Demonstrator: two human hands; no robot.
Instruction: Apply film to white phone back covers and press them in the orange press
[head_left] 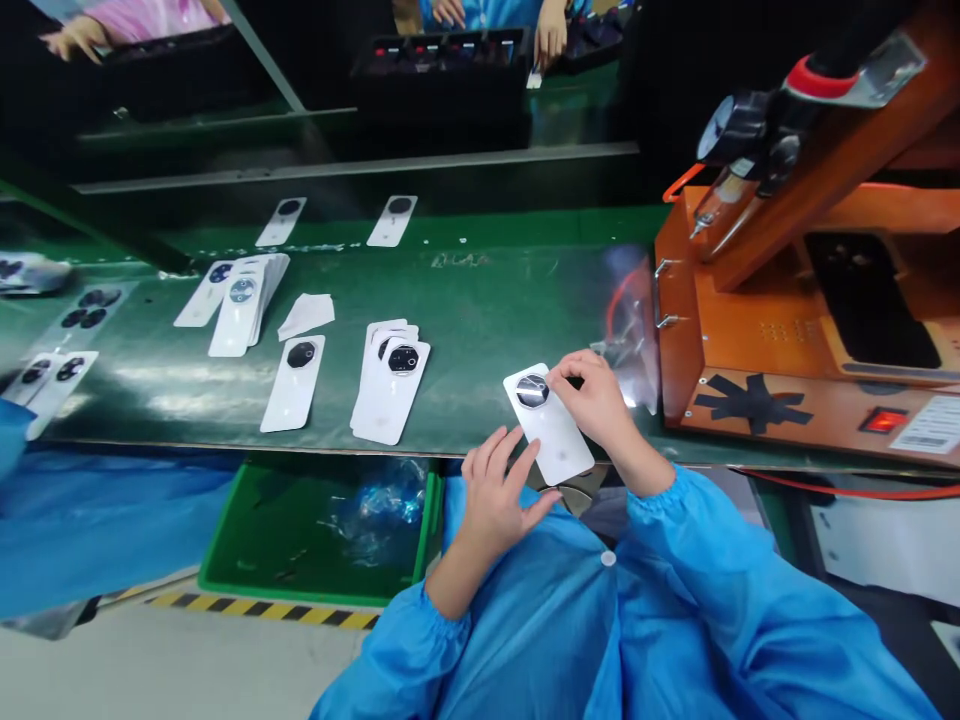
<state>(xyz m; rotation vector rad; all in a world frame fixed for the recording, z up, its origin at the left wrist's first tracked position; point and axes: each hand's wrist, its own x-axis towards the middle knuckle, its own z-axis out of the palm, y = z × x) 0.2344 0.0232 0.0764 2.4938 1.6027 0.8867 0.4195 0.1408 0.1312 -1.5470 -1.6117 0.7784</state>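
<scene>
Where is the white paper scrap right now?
In the head view, the paper scrap lies left of centre on the green bench, just beyond the top of a white phone panel.

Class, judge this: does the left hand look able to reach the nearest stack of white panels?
Probably yes. The left hand is near the stack of white panels, with open green tabletop between, though its fingers are at the edge of another panel.

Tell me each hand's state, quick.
Left hand: open, fingers spread at the white panel.
Right hand: fingertips pinched closed by its dark circle; whether the grip holds anything can't be told.
</scene>
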